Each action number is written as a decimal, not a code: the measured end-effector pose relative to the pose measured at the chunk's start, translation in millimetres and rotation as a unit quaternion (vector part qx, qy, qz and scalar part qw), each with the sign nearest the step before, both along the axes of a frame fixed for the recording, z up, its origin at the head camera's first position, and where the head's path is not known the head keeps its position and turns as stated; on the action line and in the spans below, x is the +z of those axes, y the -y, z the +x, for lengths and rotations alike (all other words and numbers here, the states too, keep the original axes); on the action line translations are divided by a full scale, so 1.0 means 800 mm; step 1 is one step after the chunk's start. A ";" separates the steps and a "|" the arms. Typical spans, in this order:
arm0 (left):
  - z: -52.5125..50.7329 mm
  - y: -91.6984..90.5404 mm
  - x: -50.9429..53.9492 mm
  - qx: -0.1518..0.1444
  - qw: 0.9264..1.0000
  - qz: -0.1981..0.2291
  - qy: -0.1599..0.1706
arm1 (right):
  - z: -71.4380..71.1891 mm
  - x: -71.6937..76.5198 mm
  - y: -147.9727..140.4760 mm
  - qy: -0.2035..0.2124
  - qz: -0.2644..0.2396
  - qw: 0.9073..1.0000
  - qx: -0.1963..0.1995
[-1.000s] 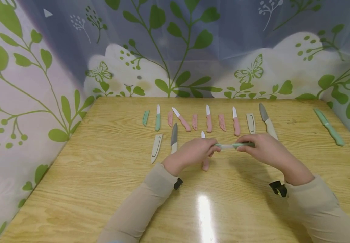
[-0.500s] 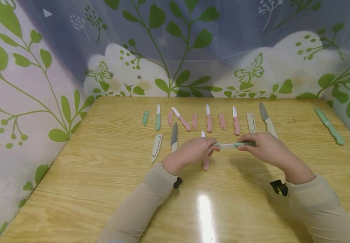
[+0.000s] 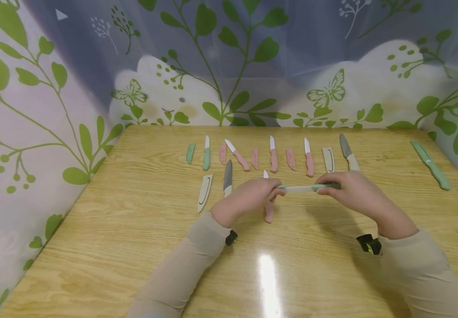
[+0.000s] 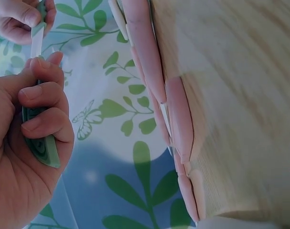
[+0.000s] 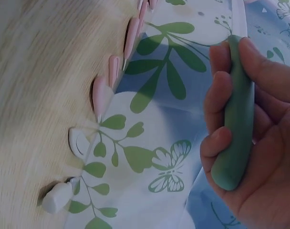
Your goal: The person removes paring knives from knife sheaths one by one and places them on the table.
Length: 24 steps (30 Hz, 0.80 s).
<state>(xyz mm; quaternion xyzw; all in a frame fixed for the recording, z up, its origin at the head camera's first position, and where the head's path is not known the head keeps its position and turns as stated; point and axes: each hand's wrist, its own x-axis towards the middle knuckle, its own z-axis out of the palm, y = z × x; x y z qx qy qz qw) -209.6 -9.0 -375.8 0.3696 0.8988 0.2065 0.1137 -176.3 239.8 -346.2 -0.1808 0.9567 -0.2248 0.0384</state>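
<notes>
Over the middle of the table, my right hand [image 3: 352,189] grips the green handle of a paring knife [image 5: 240,109], fingers wrapped round it in the right wrist view. The knife's white blade [image 3: 300,189] points left, level, towards my left hand [image 3: 250,195]. That hand holds a green blade sheath [image 4: 45,150], its lower end showing below the curled fingers in the left wrist view. Part of the blade is bare between the hands; its tip end is hidden at the left fingers. Below the left hand lies a pink-handled knife [image 3: 269,213], partly covered.
Along the back of the wooden table [image 3: 113,229] lie several unsheathed knives, including a green one [image 3: 207,154], with pink sheaths [image 3: 290,159] between them. A cream sheath [image 3: 204,194] and grey-bladed knife [image 3: 228,176] lie left. A sheathed green knife [image 3: 429,165] lies far right.
My right hand has shifted slightly right with the knife, and more white blade shows between the hands. My left hand has moved slightly left. The things on the table stay put.
</notes>
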 end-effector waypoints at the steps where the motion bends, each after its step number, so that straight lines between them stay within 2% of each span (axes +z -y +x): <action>1: -0.001 0.002 0.000 0.000 1.000 0.003 0.000 | 0.000 0.000 -0.002 0.002 0.001 1.000 -0.003; 8: -0.004 0.011 -0.005 -0.002 1.000 0.013 0.024 | -0.001 0.007 -0.020 0.016 -0.012 0.998 -0.053; 13: -0.007 0.007 -0.005 0.003 0.999 0.010 0.034 | 0.000 0.009 -0.023 0.019 -0.022 0.997 -0.067; 16: -0.008 0.002 -0.006 0.004 0.999 0.007 0.048 | 0.003 0.005 -0.023 0.031 -0.032 0.996 -0.075; 22: -0.006 -0.009 -0.011 0.010 0.995 0.009 0.104 | 0.002 -0.009 -0.020 0.073 -0.060 0.990 -0.104; 24: -0.004 -0.012 -0.010 0.017 0.994 0.006 0.107 | -0.001 -0.015 -0.018 0.083 -0.064 0.988 -0.113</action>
